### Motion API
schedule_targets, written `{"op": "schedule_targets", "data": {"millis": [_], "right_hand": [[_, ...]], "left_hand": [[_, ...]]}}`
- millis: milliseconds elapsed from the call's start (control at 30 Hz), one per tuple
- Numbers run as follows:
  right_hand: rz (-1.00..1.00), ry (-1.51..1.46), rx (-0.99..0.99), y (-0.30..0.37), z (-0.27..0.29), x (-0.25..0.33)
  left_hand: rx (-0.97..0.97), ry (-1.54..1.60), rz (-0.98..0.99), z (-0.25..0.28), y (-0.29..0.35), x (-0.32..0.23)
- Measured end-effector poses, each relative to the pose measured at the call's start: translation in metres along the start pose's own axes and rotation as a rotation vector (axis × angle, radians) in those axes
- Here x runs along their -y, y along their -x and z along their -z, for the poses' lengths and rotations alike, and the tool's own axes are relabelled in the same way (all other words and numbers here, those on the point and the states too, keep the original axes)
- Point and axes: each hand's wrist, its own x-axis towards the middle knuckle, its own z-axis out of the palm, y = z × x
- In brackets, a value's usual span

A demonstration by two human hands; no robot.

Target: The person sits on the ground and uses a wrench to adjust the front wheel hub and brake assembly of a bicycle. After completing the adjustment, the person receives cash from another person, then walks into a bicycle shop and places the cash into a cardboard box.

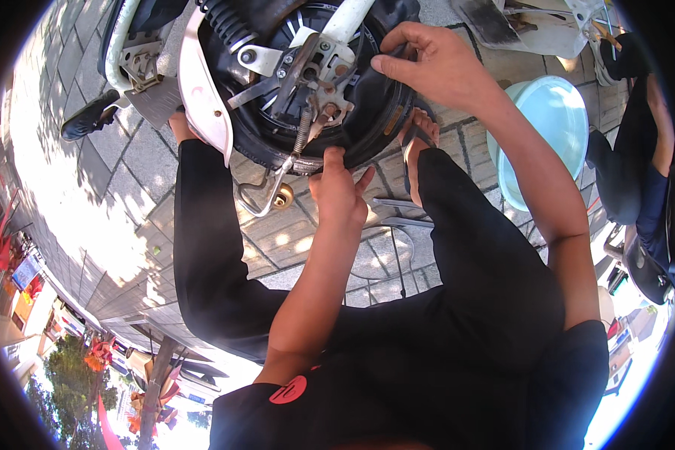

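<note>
A motorbike's rear wheel [292, 112] sits in front of me, with its tyre [274, 159] around it and brake linkage and a spring over the hub. Black rubber that looks like an inner tube [376, 96] bulges out on its right side. My left hand [339, 191] is at the near edge, thumb pressed up against the tyre and forefinger sticking out; its other fingers are partly hidden. At the upper right, my right hand [441, 66] curls thumb and bent fingers around the black rubber. The fingertips beyond the rubber are hidden.
A light blue basin [553, 127] stands right of my knee. Beneath the wheel are a bent metal stand [259, 202] and a round brass-coloured piece [283, 196]. Metal bars [405, 212] lie on the paving between my legs. Another person [630, 165] is at the far right.
</note>
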Motion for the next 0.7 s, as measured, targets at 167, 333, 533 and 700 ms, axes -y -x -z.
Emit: {"op": "schedule_targets", "data": {"millis": [167,333,533,700], "right_hand": [[0.382,-0.269,-0.003,-0.010,-0.013,-0.053],[0.588,0.429,-0.128,-0.012,0.002,-0.046],[0.331,0.478,-0.098,0.033,-0.003,0.001],[0.376,0.319,0.054,0.036,-0.023,-0.009]], "left_hand": [[0.025,-0.045,-0.001,0.003,0.006,0.001],[0.039,-0.034,-0.010,0.005,0.006,0.003],[0.058,-0.037,-0.025,0.005,0.007,0.002],[0.056,-0.034,-0.008,0.003,0.006,0.001]]}}
